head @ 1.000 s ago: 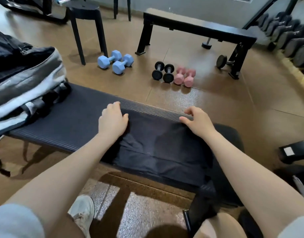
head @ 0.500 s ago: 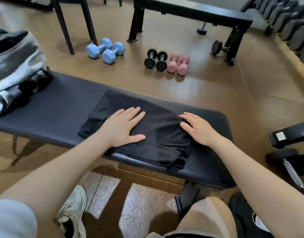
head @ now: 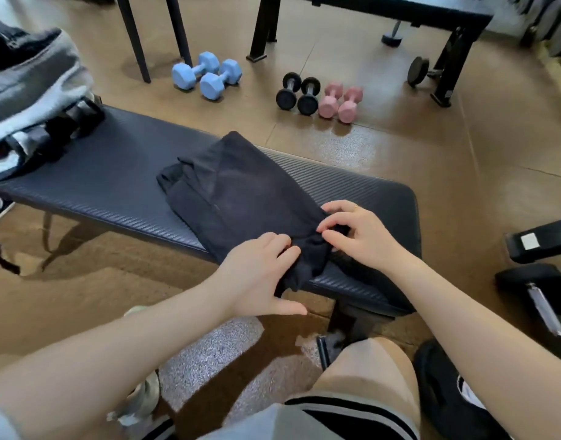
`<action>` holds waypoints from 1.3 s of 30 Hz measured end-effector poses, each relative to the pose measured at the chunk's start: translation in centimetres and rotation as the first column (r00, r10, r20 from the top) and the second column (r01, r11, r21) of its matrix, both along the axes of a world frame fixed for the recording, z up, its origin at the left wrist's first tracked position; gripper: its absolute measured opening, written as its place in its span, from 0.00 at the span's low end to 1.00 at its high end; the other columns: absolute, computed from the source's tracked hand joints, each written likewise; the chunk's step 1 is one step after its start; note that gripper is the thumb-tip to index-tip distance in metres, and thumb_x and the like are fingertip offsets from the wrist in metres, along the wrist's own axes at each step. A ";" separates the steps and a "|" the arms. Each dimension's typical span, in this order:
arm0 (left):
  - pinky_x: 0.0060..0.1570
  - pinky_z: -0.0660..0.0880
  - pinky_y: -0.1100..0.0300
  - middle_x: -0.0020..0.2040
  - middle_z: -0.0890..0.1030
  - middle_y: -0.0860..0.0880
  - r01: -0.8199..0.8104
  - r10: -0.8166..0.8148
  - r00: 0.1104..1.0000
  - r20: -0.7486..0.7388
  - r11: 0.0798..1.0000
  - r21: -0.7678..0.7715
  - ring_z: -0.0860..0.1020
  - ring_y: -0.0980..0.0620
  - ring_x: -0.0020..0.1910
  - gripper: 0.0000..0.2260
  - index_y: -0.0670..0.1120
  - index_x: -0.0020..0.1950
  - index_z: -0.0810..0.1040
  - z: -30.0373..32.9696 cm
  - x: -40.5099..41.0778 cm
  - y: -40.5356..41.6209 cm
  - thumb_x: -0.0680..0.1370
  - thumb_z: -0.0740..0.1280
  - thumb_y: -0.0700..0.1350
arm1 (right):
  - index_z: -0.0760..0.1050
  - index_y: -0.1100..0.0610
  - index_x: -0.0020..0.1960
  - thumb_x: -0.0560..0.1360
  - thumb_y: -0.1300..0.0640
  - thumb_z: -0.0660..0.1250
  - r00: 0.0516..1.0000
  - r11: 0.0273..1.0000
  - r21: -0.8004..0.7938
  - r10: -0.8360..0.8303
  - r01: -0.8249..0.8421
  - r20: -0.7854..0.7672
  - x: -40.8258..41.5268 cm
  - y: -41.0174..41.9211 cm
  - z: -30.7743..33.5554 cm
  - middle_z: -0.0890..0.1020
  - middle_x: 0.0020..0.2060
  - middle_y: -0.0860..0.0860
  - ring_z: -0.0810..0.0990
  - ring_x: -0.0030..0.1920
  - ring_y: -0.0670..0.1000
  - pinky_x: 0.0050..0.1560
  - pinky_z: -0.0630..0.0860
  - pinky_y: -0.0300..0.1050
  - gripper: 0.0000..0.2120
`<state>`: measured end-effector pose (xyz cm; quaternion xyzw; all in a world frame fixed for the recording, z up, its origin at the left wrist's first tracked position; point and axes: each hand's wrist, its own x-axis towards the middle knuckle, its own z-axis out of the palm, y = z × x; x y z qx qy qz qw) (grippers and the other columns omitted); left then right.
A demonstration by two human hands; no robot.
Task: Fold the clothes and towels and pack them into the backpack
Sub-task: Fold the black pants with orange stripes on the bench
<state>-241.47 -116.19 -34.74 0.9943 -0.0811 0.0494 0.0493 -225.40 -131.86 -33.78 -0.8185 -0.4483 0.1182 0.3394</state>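
Gym floor, brown and shiny, with a padded black tabletop point(head: 107, 173) running across the middle of the view. On it lies the black garment point(head: 234, 192), partly folded, sitting toward the right half of the pad, with its near end bunched up and hanging a little over the front edge.

Both hands are on that bunched near end. Left hand point(head: 260, 274) has its fingers curled into the fabric at the edge, thumb sticking out flat below, so the grip is closed on the cloth. Right hand point(head: 358, 233) is pinching a fold of the same garment between thumb and fingertips, just beside the left hand, the two almost touching. There's a thin ring on one right finger.

Backpack point(head: 31, 90) is at the far left end of the tabletop, grey and white with black straps, lying on its side and well apart from the garment. Can't tell from here whether it's unzipped.

Further out on the floor past the tabletop: two blue dumbbells point(head: 206, 74) side by side, then two black dumbbells point(head: 298, 93) and two pink dumbbells point(head: 339, 101) next to each other. Behind those is a second bench point(head: 383, 7) with black legs, and stool legs point(head: 136, 36) at the upper left. Rack of dark weights is in the top right corner, pretty blurry.

Near the camera you get a bare knee, striped shorts, and a pale sneaker point(head: 145, 395) on the floor.
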 end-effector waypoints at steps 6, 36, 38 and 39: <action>0.38 0.78 0.57 0.49 0.79 0.44 -0.095 0.095 0.995 0.021 0.995 0.025 0.80 0.44 0.45 0.28 0.42 0.54 0.75 -0.6 -2.1 1.4 0.57 0.77 0.47 | 0.74 0.58 0.63 0.68 0.76 0.59 0.956 0.948 -0.129 0.285 -0.291 -0.063 -1.1 -2.0 0.9 0.63 0.72 0.46 0.67 0.66 0.41 0.50 0.74 0.28 0.26; 0.60 0.70 0.47 0.65 0.70 0.46 -0.520 0.360 0.825 -0.436 0.786 -0.335 0.71 0.44 0.63 0.33 0.46 0.68 0.66 5.5 10.8 20.1 0.71 0.65 0.65 | 0.74 0.57 0.57 0.75 0.45 0.65 0.814 0.726 -0.434 -0.581 0.534 0.029 6.0 20.7 2.2 0.76 0.55 0.57 0.74 0.57 0.59 0.53 0.71 0.51 0.18; 0.61 0.70 0.46 0.67 0.68 0.43 -0.503 0.331 0.783 -0.526 0.835 -0.222 0.69 0.41 0.64 0.31 0.45 0.70 0.62 4.8 11.3 20.4 0.74 0.64 0.60 | 0.69 0.57 0.61 0.75 0.44 0.65 0.775 0.710 -0.484 -0.625 0.511 -0.099 5.8 20.9 2.6 0.75 0.58 0.55 0.74 0.59 0.58 0.53 0.72 0.50 0.22; 0.60 0.70 0.46 0.66 0.69 0.43 -0.509 0.320 0.756 -0.571 0.836 -0.204 0.69 0.41 0.64 0.28 0.45 0.70 0.63 4.4 11.5 20.8 0.75 0.64 0.59 | 0.68 0.57 0.63 0.75 0.43 0.65 0.757 0.702 -0.522 -0.635 0.484 -0.151 5.8 20.9 2.9 0.76 0.59 0.54 0.74 0.59 0.57 0.54 0.73 0.50 0.24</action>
